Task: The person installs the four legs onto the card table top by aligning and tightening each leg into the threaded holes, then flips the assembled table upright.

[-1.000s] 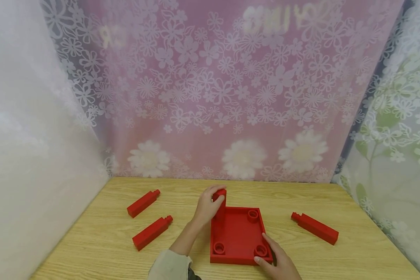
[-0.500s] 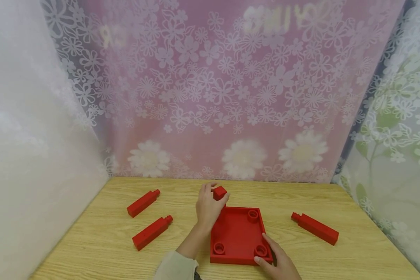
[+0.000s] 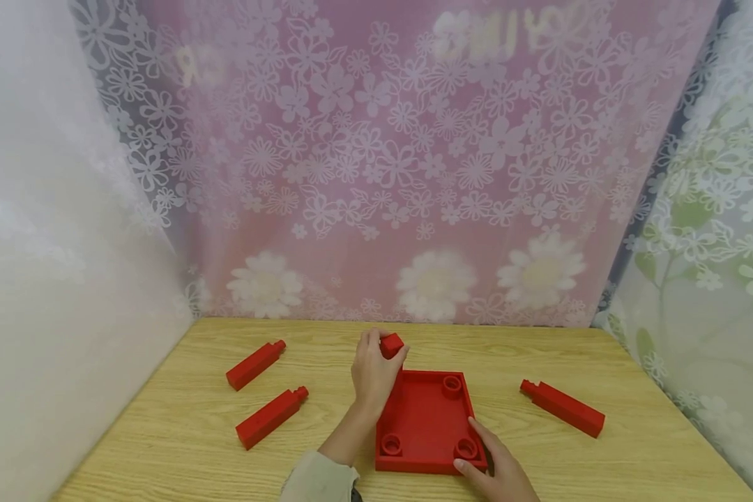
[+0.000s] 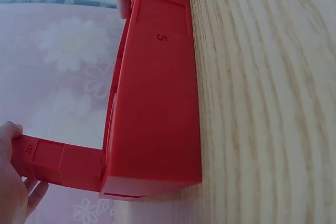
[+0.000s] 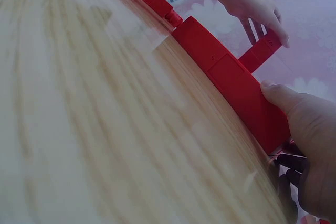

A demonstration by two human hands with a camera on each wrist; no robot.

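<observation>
A shallow red square tray-like piece (image 3: 423,418), its raised rim facing up, lies on the table. Round sockets show in three corners: far right (image 3: 452,385), near left (image 3: 392,444) and near right (image 3: 466,447). At the far left corner a red square post (image 3: 392,344) stands upright, and my left hand (image 3: 371,373) grips its upper end between thumb and fingers. In the left wrist view the post (image 4: 76,166) meets the tray's edge; its lower joint is hidden. My right hand (image 3: 500,466) holds the tray's near right corner, thumb on the rim.
Two more red posts with narrow round ends, a farther one (image 3: 255,364) and a nearer one (image 3: 272,417), lie at the left on the wooden table (image 3: 182,446). Another post (image 3: 565,408) lies to the right. A flowered curtain (image 3: 376,174) hangs behind.
My left hand has turned about the post's top, and the post has twisted with it, a corner now facing forward. The right hand and the tray have kept their place.
</observation>
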